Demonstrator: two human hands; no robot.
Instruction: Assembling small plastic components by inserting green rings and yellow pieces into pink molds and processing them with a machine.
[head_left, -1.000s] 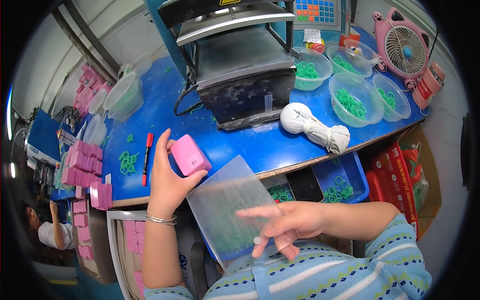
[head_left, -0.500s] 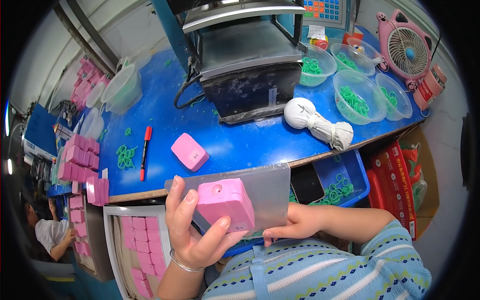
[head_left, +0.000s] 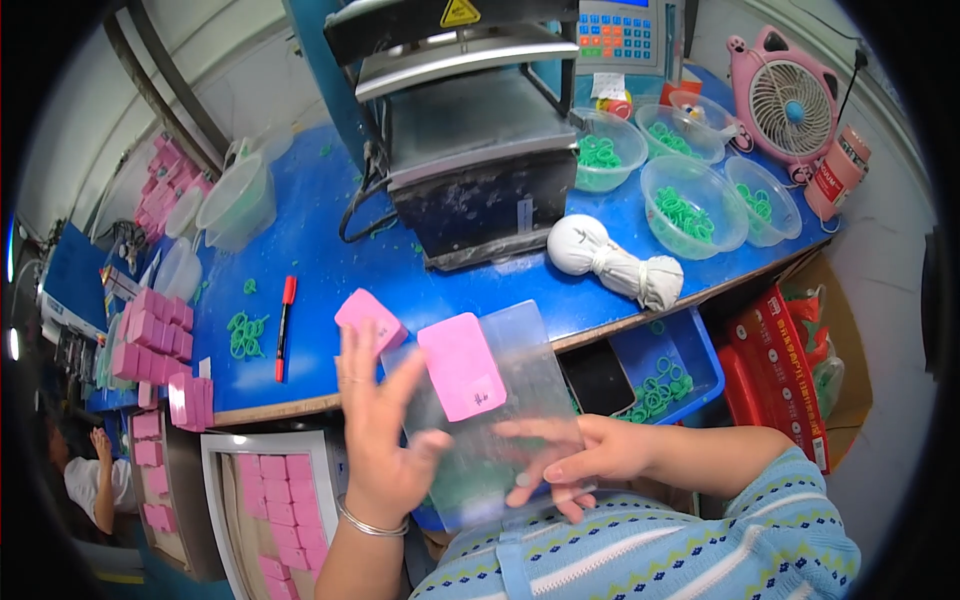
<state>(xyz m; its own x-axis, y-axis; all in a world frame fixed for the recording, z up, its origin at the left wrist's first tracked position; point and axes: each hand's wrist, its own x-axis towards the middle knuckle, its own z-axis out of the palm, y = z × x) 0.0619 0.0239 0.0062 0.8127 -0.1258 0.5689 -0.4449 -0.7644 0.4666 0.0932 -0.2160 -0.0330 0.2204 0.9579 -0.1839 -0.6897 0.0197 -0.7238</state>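
A pink rectangular block [head_left: 462,365] with a small dark mark lies on a clear, flat plate [head_left: 525,345] in front of me. My right hand [head_left: 575,455] grips the plate's near right side, some fingers showing through it. My left hand [head_left: 385,440], slightly blurred and wearing a bangle, is open with fingers spread just left of the block; it holds nothing. Behind its fingertips a second pink block [head_left: 365,312] rests on the blue table [head_left: 300,230], partly covered.
A dark press-like machine [head_left: 480,190] stands at the back. To its right are a white cloth pouch [head_left: 610,260], bowls of green rings [head_left: 695,210] and a pink fan [head_left: 790,100]. A red marker [head_left: 285,325] and stacked pink blocks [head_left: 155,330] lie left. Another person [head_left: 95,480] sits far left.
The pink block has left my left hand and now lies on the plate, showing a different face. My left hand has opened. The plate has tilted to show more of its surface.
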